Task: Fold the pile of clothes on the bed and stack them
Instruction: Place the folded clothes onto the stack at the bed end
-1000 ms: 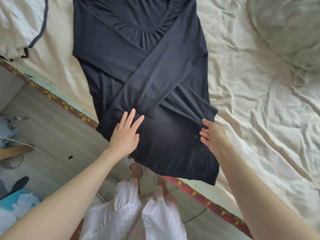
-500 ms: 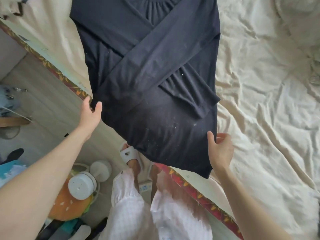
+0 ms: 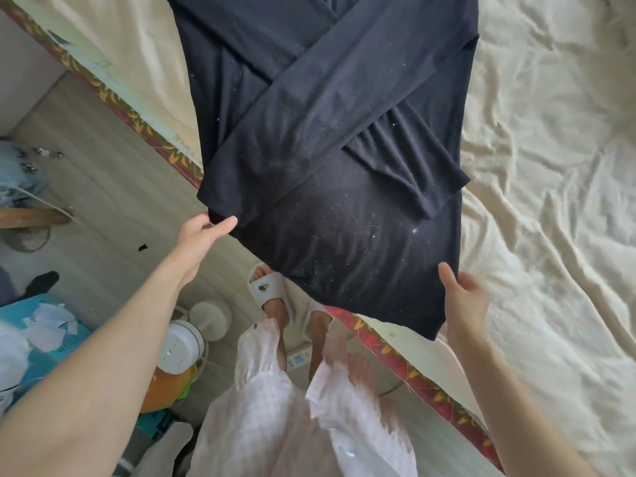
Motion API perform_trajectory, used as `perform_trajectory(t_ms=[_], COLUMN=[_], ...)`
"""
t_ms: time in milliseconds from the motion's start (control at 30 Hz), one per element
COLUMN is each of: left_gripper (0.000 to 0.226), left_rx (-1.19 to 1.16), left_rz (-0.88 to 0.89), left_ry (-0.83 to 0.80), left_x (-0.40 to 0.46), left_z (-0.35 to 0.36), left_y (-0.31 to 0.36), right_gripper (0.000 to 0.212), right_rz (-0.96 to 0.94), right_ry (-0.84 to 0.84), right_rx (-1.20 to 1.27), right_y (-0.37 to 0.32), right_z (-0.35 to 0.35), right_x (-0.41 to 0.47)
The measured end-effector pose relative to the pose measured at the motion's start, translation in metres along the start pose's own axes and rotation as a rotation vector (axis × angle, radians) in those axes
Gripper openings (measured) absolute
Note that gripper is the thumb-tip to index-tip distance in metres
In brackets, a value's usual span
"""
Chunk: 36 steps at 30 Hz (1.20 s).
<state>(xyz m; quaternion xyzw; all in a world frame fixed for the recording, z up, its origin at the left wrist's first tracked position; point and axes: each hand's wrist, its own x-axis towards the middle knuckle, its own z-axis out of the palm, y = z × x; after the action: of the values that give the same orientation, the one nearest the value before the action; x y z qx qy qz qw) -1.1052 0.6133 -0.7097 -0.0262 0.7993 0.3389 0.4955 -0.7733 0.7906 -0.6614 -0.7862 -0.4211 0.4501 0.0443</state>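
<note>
With its sleeves crossed flat over the front, the top (image 3: 344,160) lies at the bed (image 3: 550,201) edge, hem hanging off toward 6 o'clock, likely ready for folding up. The left hand (image 3: 203,235) pinches the hem corner at 9 o'clock; the right hand (image 3: 464,297) grips the 3 o'clock side. Thin, limp dark knit, flecked with lint.

A very dark navy, nearly black top (image 3: 330,139) is seen, flecked with pale lint (mostly toward the hem). Cream, plain and unpatterned, is the colour of the bed sheet (image 3: 550,166). The bed's near edge is trimmed by a red border (image 3: 406,352) with orange leaf shapes. The floor (image 3: 113,187) is done in pale beige wood-look planks. White slippers (image 3: 268,287) and pale pink trousers (image 3: 275,425) are worn.
</note>
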Motion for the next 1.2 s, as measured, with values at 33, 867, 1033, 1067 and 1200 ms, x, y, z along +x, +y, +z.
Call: perform_trajectory(t_ms=[33,867,1033,1067,1200], left_gripper=[0.043,0.014,0.01,0.011,0.021], left_rx=[0.032,-0.11,-0.202,-0.204,-0.182], left_rz=[-0.017,-0.001,0.108,0.139,0.227], left_ry=[-0.03,0.087,0.222,0.237,0.345], left_x=[-0.004,-0.119,-0.128,-0.128,-0.123], left_z=[-0.001,-0.037,-0.04,-0.04,-0.036], left_y=[-0.006,-0.03,0.006,0.014,0.053], right_gripper=[0.031,0.018,0.015,0.015,0.014], right_rz=[0.018,0.133,-0.023,-0.075,-0.172], right_ry=[-0.007,-0.291,-0.264,-0.251,-0.219], right_rx=[0.02,0.242,0.285,0.265,0.309], right_y=[0.003,0.019,-0.012,-0.021,-0.062], right_z=[0.001,-0.049,-0.063,-0.064,-0.064], right_x=[-0.003,-0.051,-0.048,-0.047,-0.034])
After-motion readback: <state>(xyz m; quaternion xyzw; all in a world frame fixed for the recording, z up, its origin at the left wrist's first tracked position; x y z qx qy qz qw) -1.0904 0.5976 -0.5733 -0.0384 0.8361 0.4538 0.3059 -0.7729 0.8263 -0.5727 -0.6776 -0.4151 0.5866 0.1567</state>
